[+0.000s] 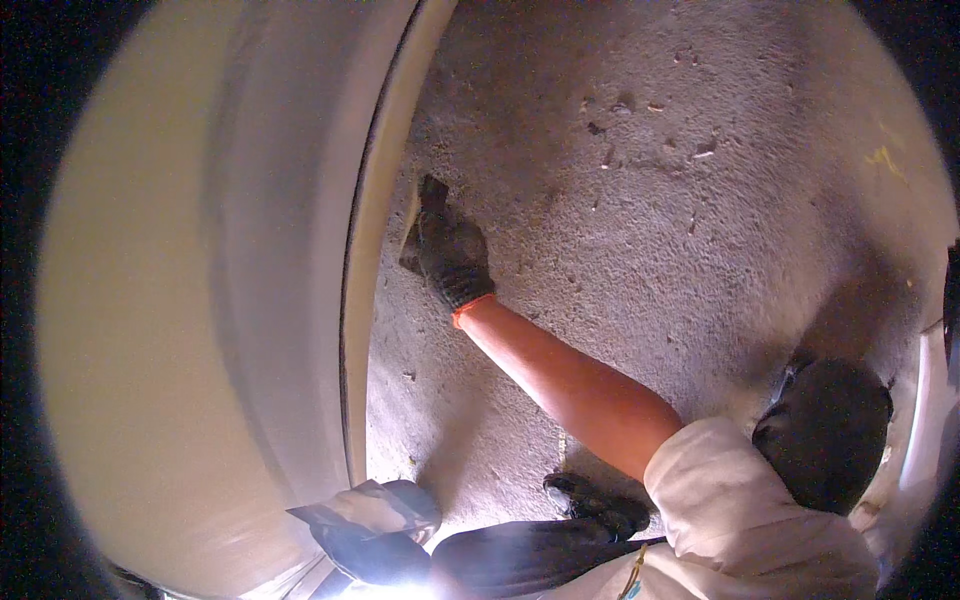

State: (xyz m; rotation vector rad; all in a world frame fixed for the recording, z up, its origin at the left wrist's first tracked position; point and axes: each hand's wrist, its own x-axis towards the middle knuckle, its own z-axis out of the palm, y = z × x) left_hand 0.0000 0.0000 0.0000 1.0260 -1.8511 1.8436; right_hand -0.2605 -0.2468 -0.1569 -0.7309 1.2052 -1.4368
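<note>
While right hand (pixel 450 250), gloved, fingers together, presses small pale block (pixel 411 225), block lies between hand and white wall (pixel 300 250).

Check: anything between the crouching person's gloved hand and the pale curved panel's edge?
Nothing visible. The gloved hand is already at the panel's edge, with its fingertips against it. Only bare concrete floor lies around it.

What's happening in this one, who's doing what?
A crouched person in a white top, seemingly a co-worker seen from above, stretches an orange-sleeved arm across the rough grey concrete floor. That person's dark gloved hand is pressed against the edge of a large cream curved panel on the left. It may hold something small and pale, too unclear to name. A dark shoe rests on the floor below. The camera wearer's own hands are out of view.
</note>
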